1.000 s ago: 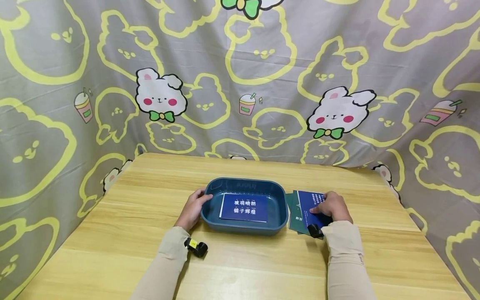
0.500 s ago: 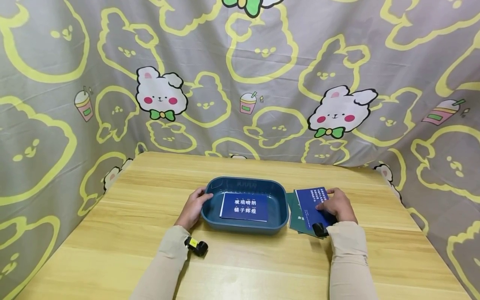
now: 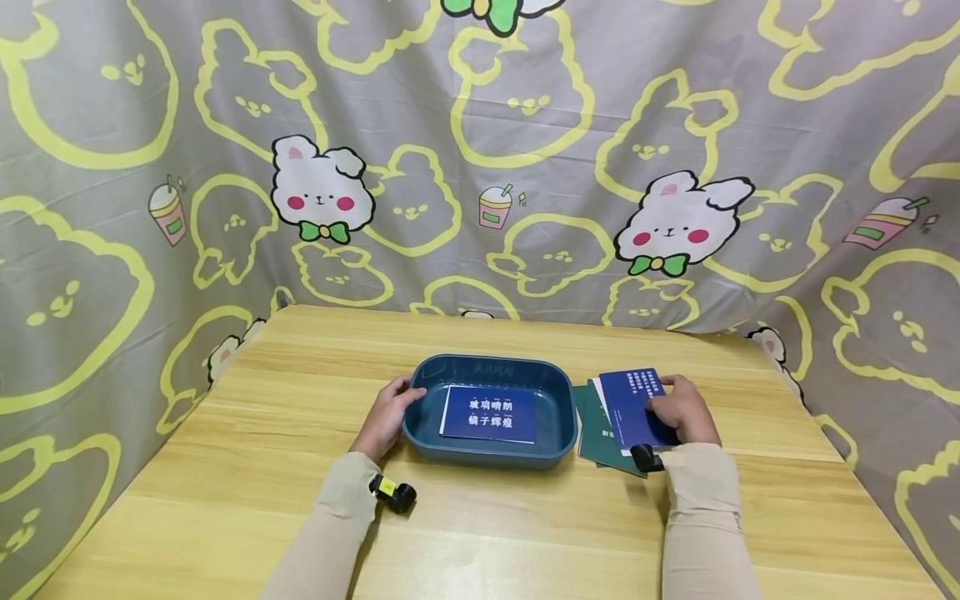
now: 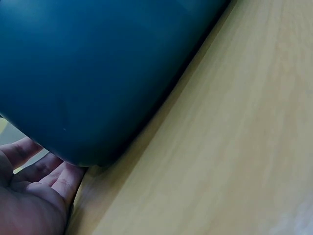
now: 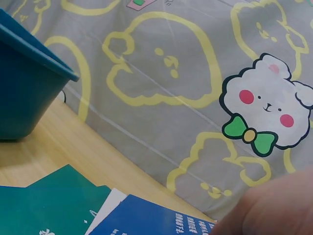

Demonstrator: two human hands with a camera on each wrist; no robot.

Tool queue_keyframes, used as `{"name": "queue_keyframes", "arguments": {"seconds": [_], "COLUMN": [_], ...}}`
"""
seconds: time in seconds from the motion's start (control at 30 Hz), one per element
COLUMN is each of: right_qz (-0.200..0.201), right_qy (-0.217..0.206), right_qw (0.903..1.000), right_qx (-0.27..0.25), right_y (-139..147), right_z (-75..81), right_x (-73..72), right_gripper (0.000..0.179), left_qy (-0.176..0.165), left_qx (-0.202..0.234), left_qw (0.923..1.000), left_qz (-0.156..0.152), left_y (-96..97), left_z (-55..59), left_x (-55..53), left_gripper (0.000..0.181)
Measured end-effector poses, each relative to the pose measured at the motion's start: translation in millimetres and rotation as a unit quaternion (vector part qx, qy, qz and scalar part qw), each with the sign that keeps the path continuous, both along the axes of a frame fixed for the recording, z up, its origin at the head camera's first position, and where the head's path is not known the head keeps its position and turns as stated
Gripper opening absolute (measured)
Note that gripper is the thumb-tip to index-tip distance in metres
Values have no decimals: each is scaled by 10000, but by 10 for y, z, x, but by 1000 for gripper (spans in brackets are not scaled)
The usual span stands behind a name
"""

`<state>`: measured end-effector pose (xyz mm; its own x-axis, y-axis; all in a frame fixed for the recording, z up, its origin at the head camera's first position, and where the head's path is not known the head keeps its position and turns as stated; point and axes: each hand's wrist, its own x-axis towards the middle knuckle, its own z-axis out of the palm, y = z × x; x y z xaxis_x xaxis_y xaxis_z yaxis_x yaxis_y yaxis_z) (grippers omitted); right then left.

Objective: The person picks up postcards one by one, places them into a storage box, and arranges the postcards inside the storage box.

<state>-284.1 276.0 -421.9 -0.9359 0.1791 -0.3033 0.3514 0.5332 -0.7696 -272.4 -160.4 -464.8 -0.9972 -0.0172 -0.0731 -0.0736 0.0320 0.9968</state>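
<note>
A dark teal plastic basin (image 3: 480, 456) stands mid-table in the head view. My left hand (image 3: 384, 419) grips its left end, thumb over the rim and fingers against the outside wall. Inside the basin lies a blue card (image 3: 491, 427) with white characters, a white edge showing at its left. To the right of the basin, my right hand (image 3: 686, 410) pinches a blue card (image 3: 630, 412) with white print by its right side. White edges show beneath that card. Green cards (image 3: 594, 433) lie partly under it. In the right wrist view, only a blurred part of the right hand (image 5: 274, 210) shows.
The wooden table (image 3: 480, 533) carries the basin and cards. A grey curtain (image 3: 435, 275) with yellow bear outlines and white rabbits hangs behind and on both sides. Each wrist wears a small black camera, such as the left camera (image 3: 393, 493).
My right hand has shifted right with the blue card, sliding it partly off the green cards and uncovering more of them. The left hand and basin have stayed in place.
</note>
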Motion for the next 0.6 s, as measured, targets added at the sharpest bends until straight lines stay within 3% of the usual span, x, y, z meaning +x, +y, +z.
{"name": "queue_keyframes", "arguments": {"seconds": [0.2,0.43,0.6], "right_qz": [-105,-103,-199], "right_qy": [88,121,276], "right_qw": [9991,9994,9994], "right_qx": [-408,-300,-96], "right_y": [14,9,-2], "right_z": [16,62,82], "right_x": [7,22,26], "right_gripper": [58,54,53], "left_qy": [-3,-134,-119], "left_qx": [39,126,163], "left_qw": [10000,9997,9996], "left_qz": [-57,-182,-189], "left_y": [-8,43,45], "left_z": [-9,305,306], "left_x": [-4,175,171], "left_gripper": [39,35,35]}}
